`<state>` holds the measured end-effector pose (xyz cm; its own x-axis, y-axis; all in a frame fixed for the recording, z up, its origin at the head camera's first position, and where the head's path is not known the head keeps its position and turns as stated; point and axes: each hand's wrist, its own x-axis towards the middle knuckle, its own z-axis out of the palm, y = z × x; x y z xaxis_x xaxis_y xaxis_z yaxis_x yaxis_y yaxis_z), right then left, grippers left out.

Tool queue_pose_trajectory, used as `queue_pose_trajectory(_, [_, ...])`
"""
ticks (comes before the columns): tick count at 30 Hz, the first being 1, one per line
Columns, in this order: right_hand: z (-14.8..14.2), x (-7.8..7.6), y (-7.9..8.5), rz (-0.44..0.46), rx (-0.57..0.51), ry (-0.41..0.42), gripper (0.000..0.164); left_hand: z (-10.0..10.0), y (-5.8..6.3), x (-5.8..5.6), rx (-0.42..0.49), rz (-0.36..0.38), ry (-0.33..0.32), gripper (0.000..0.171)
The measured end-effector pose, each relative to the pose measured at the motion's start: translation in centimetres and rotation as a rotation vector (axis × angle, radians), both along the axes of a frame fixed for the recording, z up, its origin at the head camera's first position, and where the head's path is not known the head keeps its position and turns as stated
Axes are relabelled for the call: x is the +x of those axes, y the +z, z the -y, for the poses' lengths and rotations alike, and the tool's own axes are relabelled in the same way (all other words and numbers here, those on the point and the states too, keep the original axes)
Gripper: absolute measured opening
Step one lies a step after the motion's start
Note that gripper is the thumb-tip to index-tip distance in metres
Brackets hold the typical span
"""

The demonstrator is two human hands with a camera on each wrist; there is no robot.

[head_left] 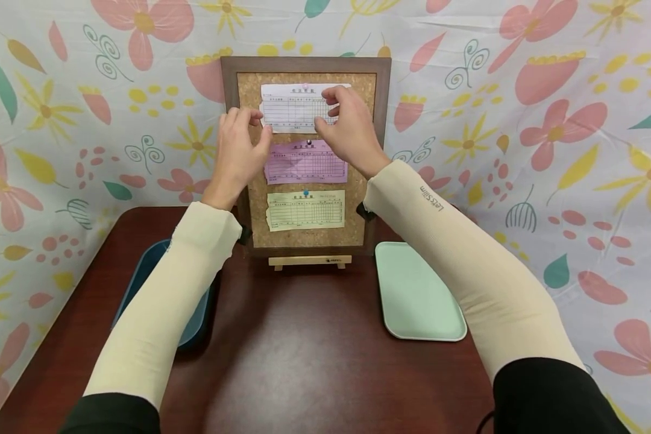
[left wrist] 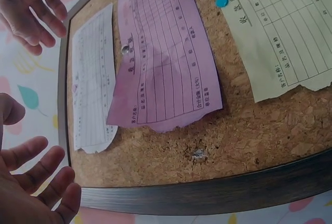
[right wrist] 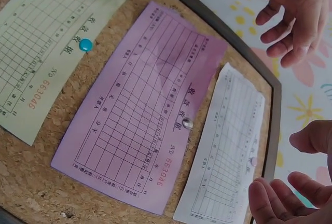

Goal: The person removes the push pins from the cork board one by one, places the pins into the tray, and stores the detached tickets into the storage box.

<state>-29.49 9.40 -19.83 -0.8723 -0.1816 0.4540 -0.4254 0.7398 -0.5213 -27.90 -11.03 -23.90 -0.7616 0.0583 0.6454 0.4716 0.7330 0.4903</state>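
Three receipt slips hang in a column on a framed corkboard [head_left: 255,208]. A white receipt [head_left: 290,114] is at the top under a pale pink pushpin [right wrist: 253,161]. Below it hangs a purple receipt [head_left: 306,166] with a clear pushpin [right wrist: 188,124], then a yellow-green receipt [head_left: 306,212] with a blue pushpin [head_left: 306,193]. My left hand [head_left: 240,147] hovers by the white slip's torn left edge, fingers loosely bent. The right hand [head_left: 354,128] hovers before its right part, covering some of it. Both wrist views show the fingers apart from the paper, holding nothing.
The board leans on a small wooden easel [head_left: 310,261] on a dark red-brown table [head_left: 304,361]. A mint-green tray [head_left: 420,301] lies at the right. At the left, a blue tray [head_left: 198,322] is partly hidden by my forearm. Flower-patterned cloth [head_left: 542,253] hangs behind.
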Motion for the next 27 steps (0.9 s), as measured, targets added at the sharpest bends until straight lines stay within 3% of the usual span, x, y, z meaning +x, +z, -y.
queue_pose_trajectory(13, [0.7,-2.1,1.4,0.100,0.050,0.003,0.047,0.5,0.8,-1.0,-0.003,0.112,0.031,0.039])
queue_pose_trajectory(19, [0.9,-3.1,1.9,0.091,0.077,0.010,0.045,0.6,1.4,-1.5,-0.029,0.136,0.073,0.040])
queue_pose_trajectory(27, [1.9,-4.1,1.8,0.124,0.028,0.024,0.043,0.5,2.3,-2.4,-0.053,0.216,0.136,0.041])
